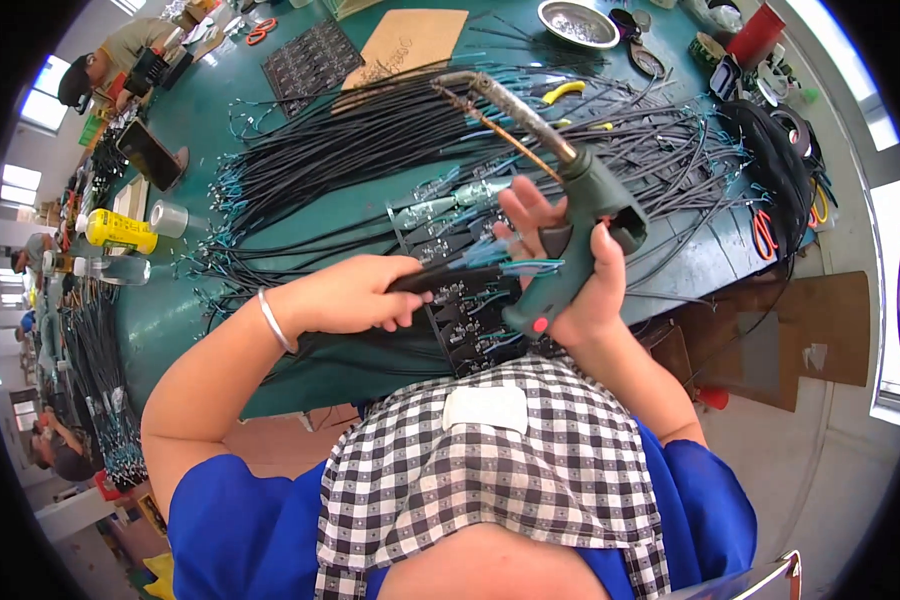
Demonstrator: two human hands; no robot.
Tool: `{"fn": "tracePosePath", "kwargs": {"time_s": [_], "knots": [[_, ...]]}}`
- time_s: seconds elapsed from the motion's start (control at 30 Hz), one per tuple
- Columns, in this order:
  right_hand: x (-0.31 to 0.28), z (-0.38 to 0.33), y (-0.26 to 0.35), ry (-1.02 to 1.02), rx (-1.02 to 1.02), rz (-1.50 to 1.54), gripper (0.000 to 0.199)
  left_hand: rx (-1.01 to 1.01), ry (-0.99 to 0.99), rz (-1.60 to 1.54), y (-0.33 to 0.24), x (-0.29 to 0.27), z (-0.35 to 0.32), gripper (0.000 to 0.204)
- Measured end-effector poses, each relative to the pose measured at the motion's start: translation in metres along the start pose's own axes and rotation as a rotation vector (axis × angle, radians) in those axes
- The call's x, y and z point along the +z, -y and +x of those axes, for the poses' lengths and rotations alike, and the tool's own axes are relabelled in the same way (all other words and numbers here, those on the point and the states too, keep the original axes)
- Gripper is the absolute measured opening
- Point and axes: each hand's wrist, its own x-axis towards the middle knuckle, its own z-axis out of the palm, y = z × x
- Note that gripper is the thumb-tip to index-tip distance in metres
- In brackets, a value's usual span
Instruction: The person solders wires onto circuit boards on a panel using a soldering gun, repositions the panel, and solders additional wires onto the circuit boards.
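Observation:
My right hand grips the handle of a dark green soldering gun. Its long metal tip and thin copper-coloured feed tube point up and to the left, away from me. In my left hand, fingers curled, are black cables whose stripped ends show thin teal and white wires. Those wire ends lie just beside the gun's handle. Under both hands is a panel of small black circuit boards, partly covered by cables and my fingers.
Bundles of black cables spread over the green table. Behind them are another board panel, a cardboard sheet and a metal bowl. Yellow-handled pliers lie among the cables. A yellow bottle stands left; orange scissors lie right.

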Motion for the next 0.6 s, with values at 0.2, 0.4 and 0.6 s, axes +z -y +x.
{"fn": "tracePosePath", "kwargs": {"time_s": [0.2,0.4,0.6], "knots": [[0.005,-0.003,-0.007,-0.031,0.030,-0.100,0.055,0.185,0.107,0.006,-0.018,0.008,0.029,0.029],[-0.004,-0.019,0.018,-0.008,-0.182,-0.195,0.070,0.070,0.297,-0.289,-0.022,0.003,0.040,0.033],[0.001,-0.032,0.008,-0.066,-0.211,-0.402,0.068,0.072,0.157,-0.289,-0.018,0.006,0.043,0.027]]}}
